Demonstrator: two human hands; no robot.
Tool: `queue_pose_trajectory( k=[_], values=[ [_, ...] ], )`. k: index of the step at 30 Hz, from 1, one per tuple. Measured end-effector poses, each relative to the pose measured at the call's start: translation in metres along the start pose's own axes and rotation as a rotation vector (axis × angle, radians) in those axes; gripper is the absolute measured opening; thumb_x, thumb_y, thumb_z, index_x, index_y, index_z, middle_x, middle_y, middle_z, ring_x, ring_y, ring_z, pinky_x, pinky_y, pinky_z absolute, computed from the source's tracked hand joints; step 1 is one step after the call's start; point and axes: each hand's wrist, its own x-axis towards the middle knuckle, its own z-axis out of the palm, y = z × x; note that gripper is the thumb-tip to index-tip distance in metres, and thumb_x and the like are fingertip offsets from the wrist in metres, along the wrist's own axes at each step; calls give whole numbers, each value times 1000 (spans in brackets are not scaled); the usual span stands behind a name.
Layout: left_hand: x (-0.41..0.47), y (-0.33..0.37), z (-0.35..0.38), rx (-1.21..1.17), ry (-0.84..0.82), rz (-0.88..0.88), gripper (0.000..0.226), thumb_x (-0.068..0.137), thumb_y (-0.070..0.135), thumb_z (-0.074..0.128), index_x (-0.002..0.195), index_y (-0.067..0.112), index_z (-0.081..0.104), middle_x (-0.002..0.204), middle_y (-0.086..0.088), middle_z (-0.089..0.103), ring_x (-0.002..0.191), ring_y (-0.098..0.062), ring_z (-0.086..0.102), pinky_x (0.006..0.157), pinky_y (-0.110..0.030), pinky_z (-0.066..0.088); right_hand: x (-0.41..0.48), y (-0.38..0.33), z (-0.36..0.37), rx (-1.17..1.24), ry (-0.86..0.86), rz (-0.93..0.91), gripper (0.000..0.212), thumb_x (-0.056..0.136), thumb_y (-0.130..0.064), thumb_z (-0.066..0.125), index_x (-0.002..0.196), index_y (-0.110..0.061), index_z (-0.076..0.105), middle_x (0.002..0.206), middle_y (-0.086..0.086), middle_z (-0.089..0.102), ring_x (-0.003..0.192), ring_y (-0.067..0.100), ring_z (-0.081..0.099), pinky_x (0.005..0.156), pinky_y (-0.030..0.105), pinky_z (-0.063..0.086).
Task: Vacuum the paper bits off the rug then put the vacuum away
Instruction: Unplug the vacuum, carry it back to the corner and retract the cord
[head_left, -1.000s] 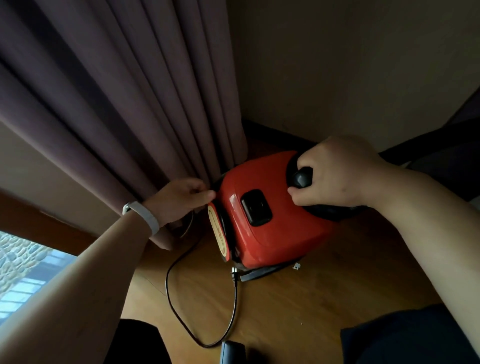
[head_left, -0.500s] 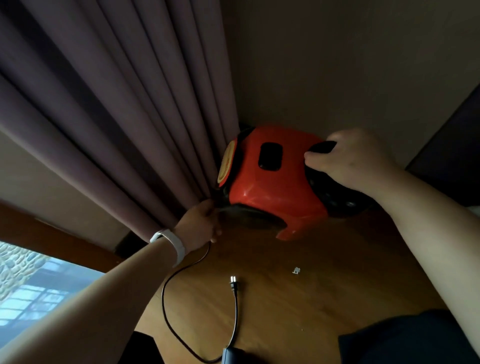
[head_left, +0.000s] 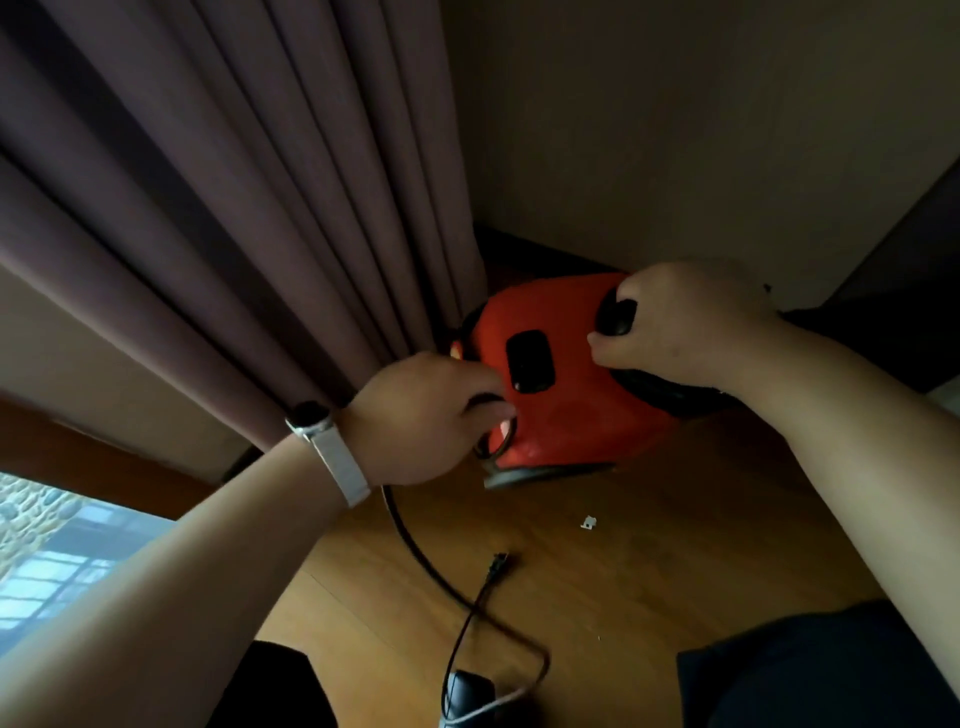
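The red vacuum (head_left: 566, 415), with a black handle and a black rectangular button, sat right of centre at floor (head_left: 675, 545) level. Its black cord (head_left: 415, 545) trailed toward the bottom edge.

Vacuum handle (head_left: 617, 317) mostly under right hand (head_left: 691, 322), dark object (head_left: 467, 696) cut off below

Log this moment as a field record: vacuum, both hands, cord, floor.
appliance: red vacuum, in the corner beside the curtain
right: right hand grips the black handle
left: left hand at the vacuum's curtain-side end, apparently pinching the cord
lead: trails loose over the wooden floor, plug lying free
debris: one paper bit near the vacuum
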Motion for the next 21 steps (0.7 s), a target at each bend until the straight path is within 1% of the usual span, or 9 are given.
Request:
queue_pose_trajectory(
  k=[3, 5, 8, 10, 11, 13, 16, 18, 21],
  values=[
    [2, -20, -6, -124, 33, -95, 16, 90, 39, 62, 96, 29, 73, 88, 16, 72, 81, -1, 65, 77, -34, 54, -5, -11, -7, -58, -58, -103, 46, 75, -56, 68, 55, -17, 52, 54, -4, 52, 50, 10, 48, 49, 28, 37],
    [2, -33, -9, -273, 65, -200, 4, 84, 34, 71, 85, 30, 72, 77, 17, 70, 73, -2, 65, 74, -33, 55, -7, -17, -11, -69, -64, -150, 45, 74, -58, 67, 52, -21, 51, 52, -7, 51, 50, 8, 47, 50, 28, 38],
    [2, -60, -13, -395, 198, -343, 7, 80, 25, 76, 82, 20, 71, 78, 0, 72, 75, -18, 68, 75, -37, 56, -8, -22, -15, -65, -36, -197, 44, 72, -58, 67, 49, -24, 48, 50, -8, 49, 48, 7, 47, 47, 26, 34],
    [-1, -82, -10, -416, 247, -417, 6, 83, 20, 73, 78, 24, 71, 78, 1, 71, 74, -12, 65, 77, -31, 52, -10, -24, -17, -64, -13, -214, 45, 71, -58, 66, 48, -26, 45, 48, -8, 48, 47, 6, 45, 47, 25, 31],
    [-2, -90, -4, -477, 246, -443, 15, 85, 16, 71, 75, 27, 72, 75, 3, 70, 71, -9, 63, 76, -29, 51, -11, -24, -18, -57, -3, -218, 45, 71, -58, 67, 48, -25, 45, 48, -9, 47, 47, 6, 45, 47, 25, 31],
    [-5, -98, 9, -662, 272, -505, 24, 90, 12, 66, 72, 27, 72, 64, 6, 67, 58, -5, 59, 63, -23, 49, -11, -25, -20, -20, 15, -204, 43, 71, -56, 68, 50, -23, 50, 50, -8, 49, 49, 7, 47, 47, 25, 34],
    [-2, -97, 21, -878, 307, -619, 21, 96, 10, 56, 81, 16, 69, 56, 1, 60, 41, -5, 45, 41, -16, 37, -11, -19, -20, 63, 49, -128, 42, 70, -52, 72, 60, -13, 62, 57, -1, 58, 55, 12, 55, 50, 26, 41],
    [0, -96, 28, -963, 284, -672, 18, 98, 15, 54, 91, 11, 70, 65, -7, 57, 42, -9, 41, 39, -18, 33, -9, -15, -18, 104, 52, -71, 45, 70, -52, 72, 66, -8, 66, 63, 5, 63, 61, 18, 59, 53, 30, 46],
    [-3, -96, 37, -937, 228, -737, 23, 99, 22, 54, 102, 6, 70, 71, -10, 56, 41, -11, 37, 38, -20, 28, -8, -12, -14, 104, 48, -7, 45, 72, -52, 72, 67, -7, 67, 64, 6, 65, 61, 19, 61, 53, 32, 48]
  ],
)
